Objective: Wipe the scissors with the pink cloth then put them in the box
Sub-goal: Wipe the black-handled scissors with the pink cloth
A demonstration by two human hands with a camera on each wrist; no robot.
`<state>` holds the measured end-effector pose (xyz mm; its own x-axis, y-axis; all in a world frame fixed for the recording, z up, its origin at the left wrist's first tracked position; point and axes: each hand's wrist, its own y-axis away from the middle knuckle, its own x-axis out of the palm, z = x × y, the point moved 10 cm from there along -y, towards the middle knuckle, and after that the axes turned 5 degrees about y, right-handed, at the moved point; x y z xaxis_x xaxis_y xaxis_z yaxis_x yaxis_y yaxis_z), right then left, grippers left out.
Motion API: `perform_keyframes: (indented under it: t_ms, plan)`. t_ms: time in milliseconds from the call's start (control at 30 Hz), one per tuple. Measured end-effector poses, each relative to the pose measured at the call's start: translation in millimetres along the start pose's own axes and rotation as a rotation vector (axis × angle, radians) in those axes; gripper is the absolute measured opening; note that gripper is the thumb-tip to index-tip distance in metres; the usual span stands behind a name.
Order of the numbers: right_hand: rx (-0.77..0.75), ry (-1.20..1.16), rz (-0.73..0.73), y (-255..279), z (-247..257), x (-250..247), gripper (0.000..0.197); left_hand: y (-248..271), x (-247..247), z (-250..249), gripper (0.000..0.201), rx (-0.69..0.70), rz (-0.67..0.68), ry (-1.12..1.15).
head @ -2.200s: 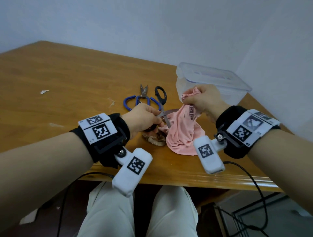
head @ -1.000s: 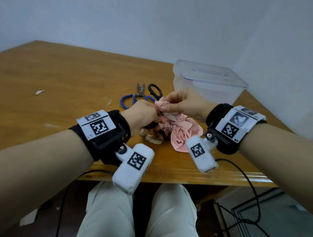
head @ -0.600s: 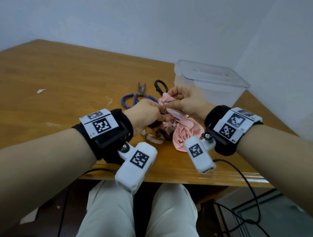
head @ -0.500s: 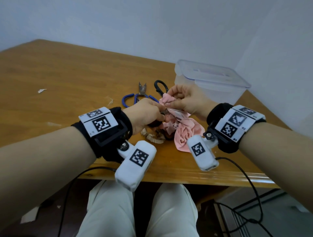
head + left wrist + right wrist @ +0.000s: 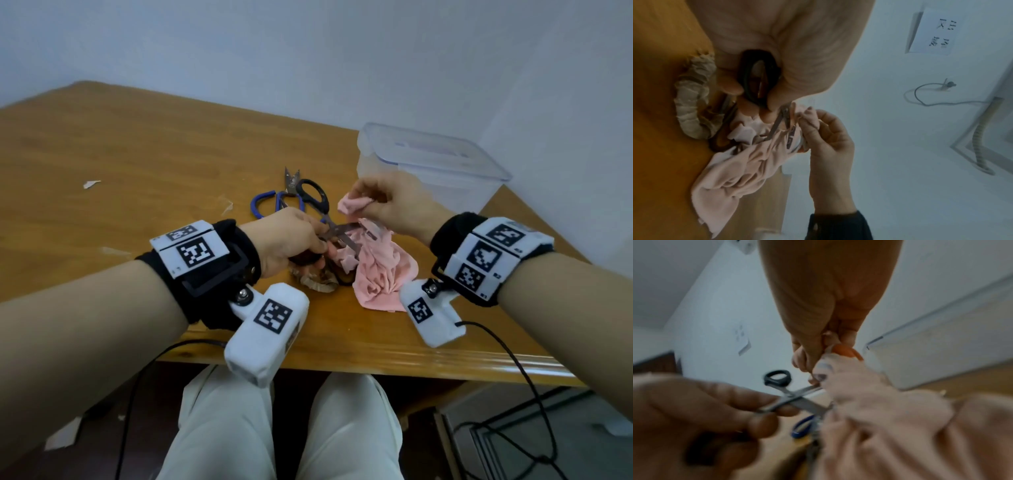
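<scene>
Black-handled scissors [image 5: 337, 230] hang just above the table, blades spread in an X. My left hand [image 5: 317, 244] grips their lower handle loop [image 5: 758, 78]; the other black loop [image 5: 312, 196] points away from me. My right hand [image 5: 368, 202] pinches a fold of the pink cloth [image 5: 383, 270] at the far blade's tip, beside the clear plastic box [image 5: 428, 171]. The rest of the cloth lies heaped on the table under the blades. In the right wrist view the scissors [image 5: 797, 395] cross between the left hand [image 5: 705, 410] and the pink cloth [image 5: 900, 426].
Blue-handled snips [image 5: 274, 202] lie behind the left hand. A tool with cloth-wrapped handles [image 5: 313, 282] lies under it near the wooden table's [image 5: 137, 154] front edge. The box stands at the back right corner, by the wall. Paper scraps [image 5: 90, 184] lie at left.
My right hand drew the pinched cloth along the blade, away from the left hand toward the box. The blades, earlier wrapped in cloth, now show bare and spread.
</scene>
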<state>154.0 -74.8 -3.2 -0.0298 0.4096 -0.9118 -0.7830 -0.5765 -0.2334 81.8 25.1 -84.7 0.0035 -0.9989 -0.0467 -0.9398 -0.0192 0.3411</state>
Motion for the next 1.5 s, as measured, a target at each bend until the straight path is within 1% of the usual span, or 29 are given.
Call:
perform_keyframes:
  t_ms: [33,100,200,267,400,467,567,633,700,767,833,933,1067,1200,1267,1333,1400,1433,1500]
  plan:
    - [0.021,-0.078,-0.020,1,1,-1,0.020,-1,-1,0,0.026,0.001,-0.010,0.037]
    - [0.039,-0.155,0.004,2,6,4,0.028,-2,-1,-1,0.020,-0.002,-0.018,0.107]
    - [0.005,0.001,0.059,4,18,13,0.023,-4,4,-2,0.032,0.007,-0.006,0.126]
    - [0.016,0.054,0.037,5,17,14,0.021,-5,5,-3,0.038,0.015,-0.014,0.137]
    - [-0.016,-0.018,0.029,11,30,22,0.029,-6,1,-4,0.039,0.037,-0.039,0.139]
    - [-0.029,-0.039,0.018,13,36,23,0.029,-6,0,-4,0.041,0.040,-0.042,0.145]
    - [0.019,0.089,0.003,6,26,18,0.022,-4,7,-4,0.041,0.034,-0.015,0.137]
    - [0.034,0.168,-0.009,1,23,13,0.022,-3,10,-6,0.041,0.033,-0.018,0.147]
    - [0.005,0.168,0.008,3,28,16,0.025,-6,9,-5,0.041,0.029,-0.018,0.155]
    - [-0.012,0.089,0.045,7,32,22,0.030,-7,7,-4,0.044,0.023,-0.031,0.166]
    - [0.024,0.039,0.046,7,25,22,0.028,-6,7,-3,0.042,0.022,-0.027,0.162]
    - [0.062,0.127,0.020,4,16,18,0.023,-5,10,-4,0.042,0.028,-0.022,0.161]
    - [-0.009,0.007,0.046,5,29,22,0.020,-9,5,-4,0.042,0.030,-0.036,0.164]
    - [0.064,0.026,-0.016,-1,18,15,0.018,-8,8,-5,0.042,0.038,-0.017,0.178]
    - [0.044,0.035,0.004,0,21,17,0.018,-8,7,-5,0.043,0.039,-0.022,0.181]
    - [0.016,-0.081,0.092,6,26,26,0.021,-9,2,-3,0.042,0.035,-0.038,0.169]
    - [0.067,-0.276,0.165,11,26,31,0.023,-10,-2,-2,0.042,0.032,-0.054,0.172]
    - [0.100,-0.355,0.180,12,23,31,0.023,-10,-3,-2,0.042,0.032,-0.055,0.178]
    - [0.103,-0.383,0.151,10,21,28,0.021,-10,-2,-5,0.044,0.041,-0.049,0.180]
